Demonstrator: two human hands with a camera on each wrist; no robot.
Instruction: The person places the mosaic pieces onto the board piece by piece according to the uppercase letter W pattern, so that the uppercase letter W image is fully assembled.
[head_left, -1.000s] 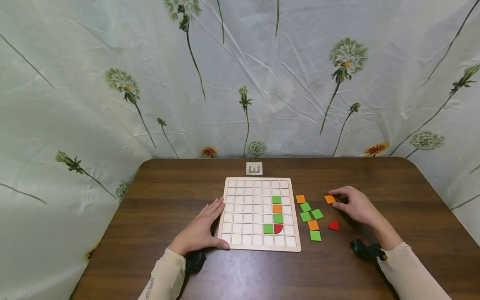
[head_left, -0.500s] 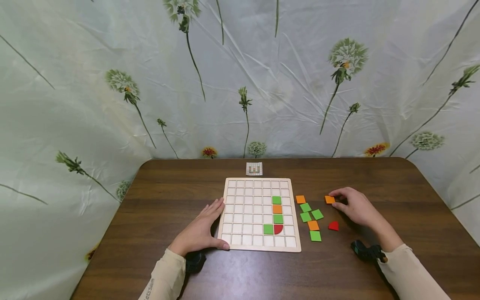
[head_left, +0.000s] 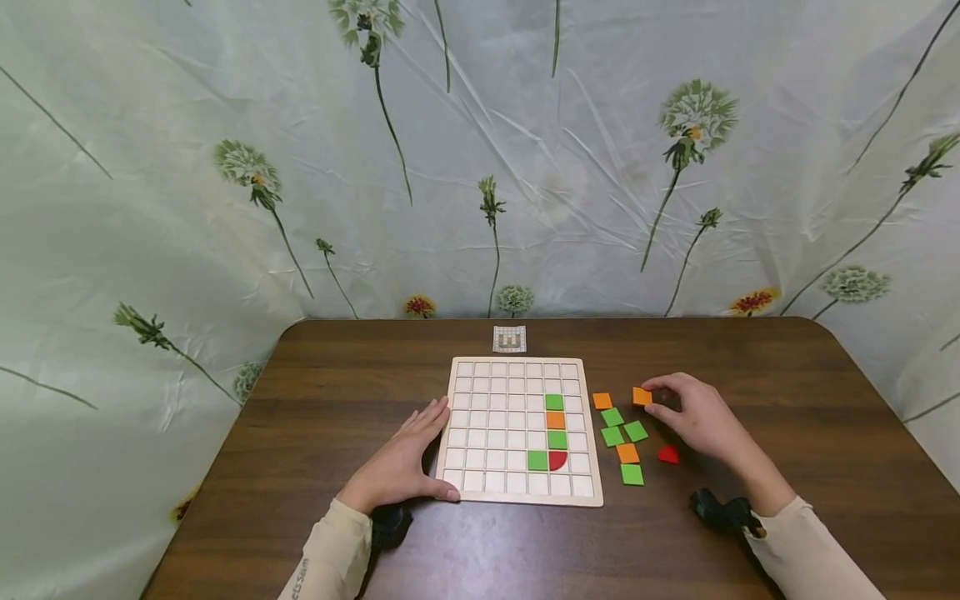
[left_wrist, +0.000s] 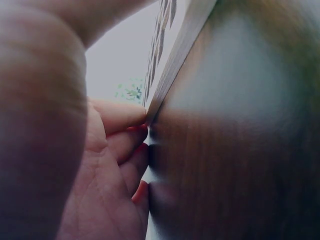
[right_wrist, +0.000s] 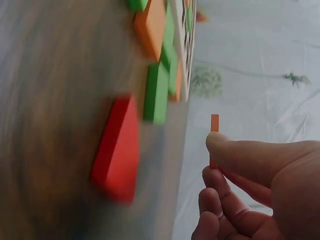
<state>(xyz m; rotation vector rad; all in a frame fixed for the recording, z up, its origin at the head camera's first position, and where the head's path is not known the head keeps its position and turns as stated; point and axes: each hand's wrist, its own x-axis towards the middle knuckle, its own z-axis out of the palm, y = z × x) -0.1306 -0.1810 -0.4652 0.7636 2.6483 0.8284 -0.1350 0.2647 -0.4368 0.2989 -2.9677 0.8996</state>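
My right hand [head_left: 697, 414] pinches an orange square tile [head_left: 642, 396] between thumb and fingers. In the right wrist view this orange tile [right_wrist: 214, 121] is seen edge-on, lifted off the table. A wooden grid board [head_left: 495, 417] lies at the middle; several green tiles [head_left: 557, 439], one orange tile [head_left: 555, 420] and a red quarter-circle tile [head_left: 557, 460] sit in its cells. My left hand [head_left: 401, 458] rests along the board's left edge, thumb at the near corner. The left wrist view shows its fingertips [left_wrist: 140, 114] touching the board's edge [left_wrist: 170, 75].
Right of the board lie several loose green tiles [head_left: 635, 431], two orange tiles [head_left: 627, 453] and a red tile [head_left: 667, 454]. A small printed pattern card [head_left: 510, 338] lies behind the board. A flowered cloth [head_left: 420, 167] hangs behind the brown table [head_left: 337, 375].
My right hand has raised the orange tile off the table and carried it left toward the board. The left hand and the board have stayed in place.
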